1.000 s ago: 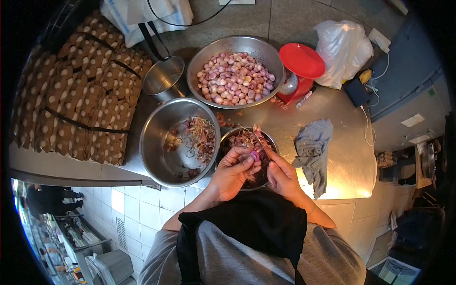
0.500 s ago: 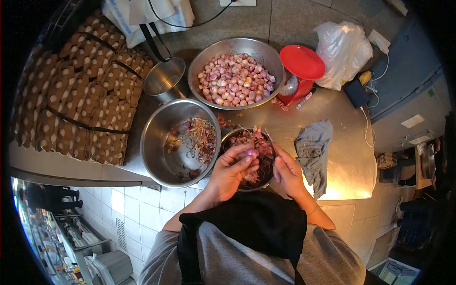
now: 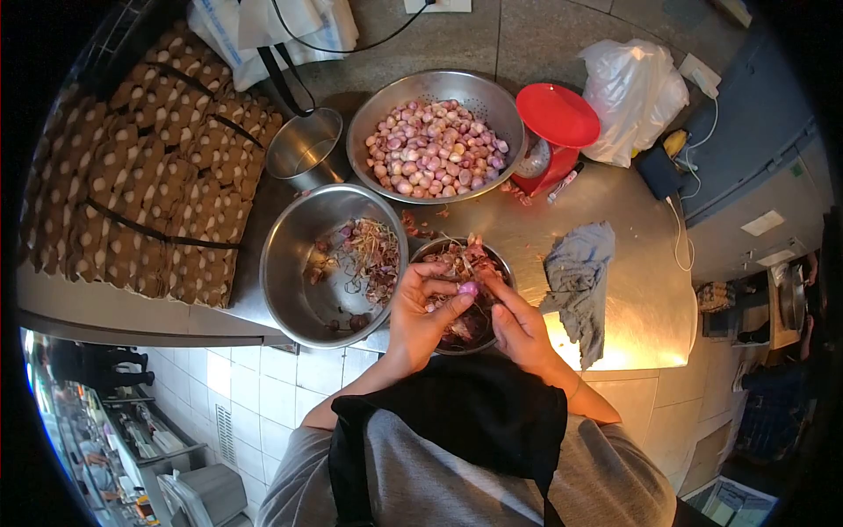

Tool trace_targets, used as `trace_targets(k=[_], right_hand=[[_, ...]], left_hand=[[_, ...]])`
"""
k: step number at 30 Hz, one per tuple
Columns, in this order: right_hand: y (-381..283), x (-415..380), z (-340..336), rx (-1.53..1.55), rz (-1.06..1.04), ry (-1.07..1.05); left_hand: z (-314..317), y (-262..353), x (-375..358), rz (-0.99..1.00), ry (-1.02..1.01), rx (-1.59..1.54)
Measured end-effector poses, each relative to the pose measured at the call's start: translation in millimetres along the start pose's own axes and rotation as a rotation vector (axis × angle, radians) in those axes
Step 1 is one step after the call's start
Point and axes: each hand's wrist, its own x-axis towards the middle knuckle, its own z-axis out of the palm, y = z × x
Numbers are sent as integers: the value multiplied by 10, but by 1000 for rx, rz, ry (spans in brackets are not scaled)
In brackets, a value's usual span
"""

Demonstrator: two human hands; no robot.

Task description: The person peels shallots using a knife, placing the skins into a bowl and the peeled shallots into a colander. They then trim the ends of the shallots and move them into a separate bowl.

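Note:
Over a metal bowl of papery skins (image 3: 455,341), my left hand (image 3: 421,307) pinches a small peeled purple shallot (image 3: 469,288) between thumb and fingers. My right hand (image 3: 524,332) is closed close against the shallot, its index finger stretched towards it. A small knife is in this hand; its blade is hard to make out now. To the left, a larger steel bowl (image 3: 274,294) contains roots, skins and several dark shallots. Behind, a steel colander (image 3: 509,132) holds a heap of peeled shallots (image 3: 435,149).
Stacked egg trays (image 3: 158,176) fill the left side beside an empty steel pot (image 3: 303,145). At the back right are a red scale (image 3: 559,116) and a white plastic bag (image 3: 632,92). A grey cloth (image 3: 580,281) lies on the steel table (image 3: 650,299).
My right hand has moved left and inward, up to the shallot, and the knife blade no longer stands out above it. My left hand has turned slightly, still pinching the shallot.

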Motion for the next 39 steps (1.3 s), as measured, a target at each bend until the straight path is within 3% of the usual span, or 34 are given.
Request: trace_targets(k=[5,8,13,19,25,31,39], right_hand=[[-91,12,32,208,-20,107],[-115,-53,17,135,25,-19],[-16,5,57,97,-64,-36],[-44,-13,-38,197,15,-32],[-113,-60,-123,116,2,-157],[-160,-57,-122,-3,-70,-175],[-34,-41,-62,155,-141,-125]], left_hand=[[34,26,-1,58,8,-37],[32,3,4,57,17,-81],[35,80,-16,-40,-11,-201],[-51,52,-10,-18,-128,-89],[-22,192,-36,-253,-178,-294],[-144,95,6,-348,-288,-520],[-68,63,-36,-416,-319,-464]])
